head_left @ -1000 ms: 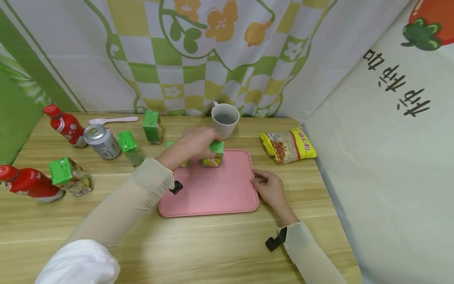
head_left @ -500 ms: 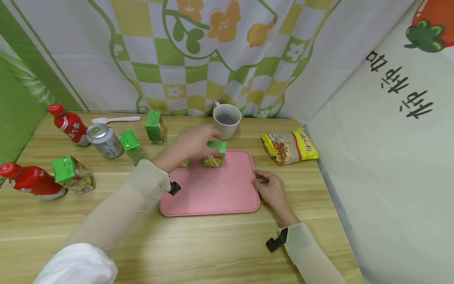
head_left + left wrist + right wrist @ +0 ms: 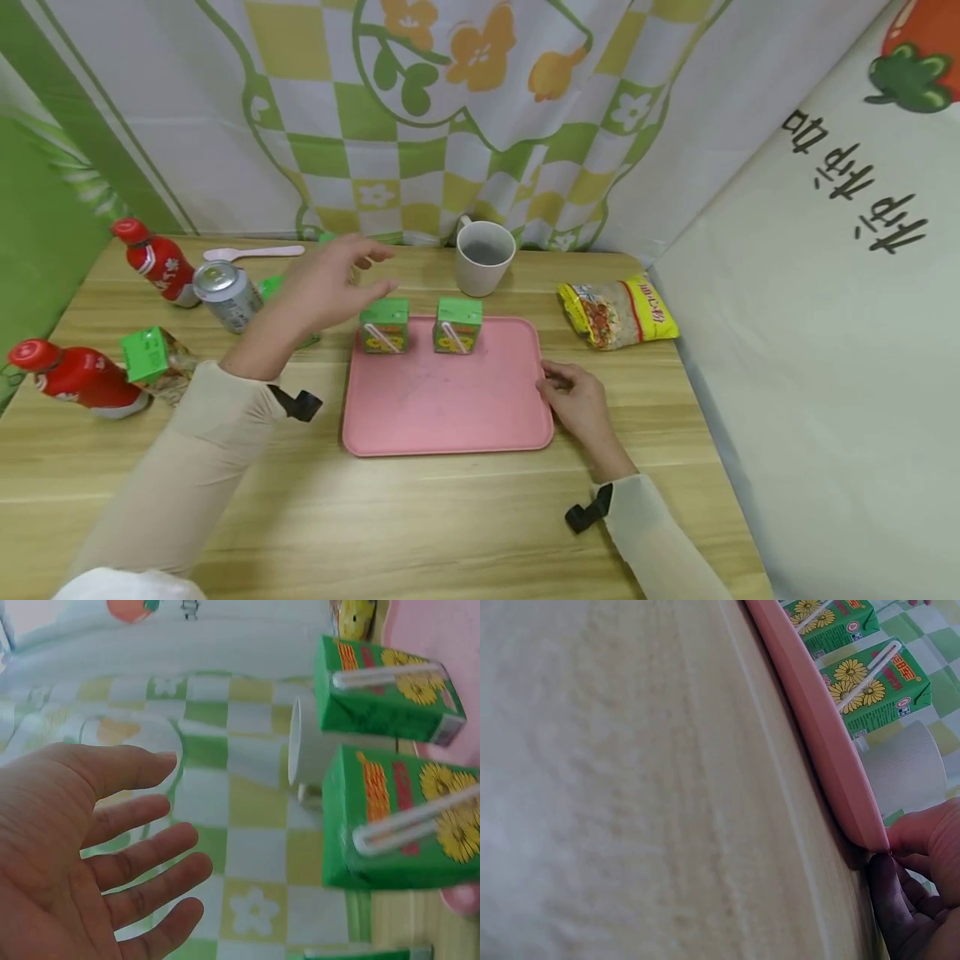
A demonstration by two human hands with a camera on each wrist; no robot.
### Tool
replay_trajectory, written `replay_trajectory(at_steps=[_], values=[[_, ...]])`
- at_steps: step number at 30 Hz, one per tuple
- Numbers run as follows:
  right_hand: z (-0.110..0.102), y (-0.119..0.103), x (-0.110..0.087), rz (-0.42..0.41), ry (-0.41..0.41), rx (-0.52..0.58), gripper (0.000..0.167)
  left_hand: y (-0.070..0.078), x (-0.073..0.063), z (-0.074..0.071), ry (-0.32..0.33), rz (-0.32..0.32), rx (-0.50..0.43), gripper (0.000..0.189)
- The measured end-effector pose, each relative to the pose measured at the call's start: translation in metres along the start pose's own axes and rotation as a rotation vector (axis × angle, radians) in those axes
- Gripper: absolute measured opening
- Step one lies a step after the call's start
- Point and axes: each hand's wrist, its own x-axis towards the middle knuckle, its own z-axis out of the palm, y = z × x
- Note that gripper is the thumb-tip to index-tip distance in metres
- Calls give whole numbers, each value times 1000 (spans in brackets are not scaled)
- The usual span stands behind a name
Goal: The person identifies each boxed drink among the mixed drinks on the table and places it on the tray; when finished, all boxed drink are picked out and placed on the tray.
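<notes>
My left hand [image 3: 318, 287] hovers above the table, left of the pink tray [image 3: 450, 408], with its fingers spread and holding nothing. Two green juice boxes with straws stand along the tray's far edge, a left one [image 3: 385, 329] and a right one [image 3: 457, 327]. In the left wrist view, both the nearer juice box [image 3: 405, 825] and the farther one [image 3: 386, 694] lie to the right of the loose fingers. My right hand [image 3: 581, 406] pinches the tray's right rim between thumb and fingers, as the right wrist view shows at the tray's corner [image 3: 855, 817].
A white mug [image 3: 483, 262] stands behind the tray, and a yellow food packet [image 3: 618, 312] lies to its right. Leftward are a silver can [image 3: 227, 296], a carton [image 3: 153, 358], two red bottles [image 3: 82, 379] and a pink spoon [image 3: 255, 252]. My left hand partly covers more green boxes [image 3: 270, 287].
My left hand has let go of the right juice box on the tray and moved left, uncovering both boxes there. My right hand stays at the tray's rim.
</notes>
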Motion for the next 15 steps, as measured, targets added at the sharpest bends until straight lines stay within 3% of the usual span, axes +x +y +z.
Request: replay_trajectory(at_steps=[7,15], values=[[-1,0,-1,4,-13,-25,33,-26,-24,-9,64,-102,20,49],[-2,1,-1,-14,-5,-30,32,-51,-39,-15,69,-242,99,53]])
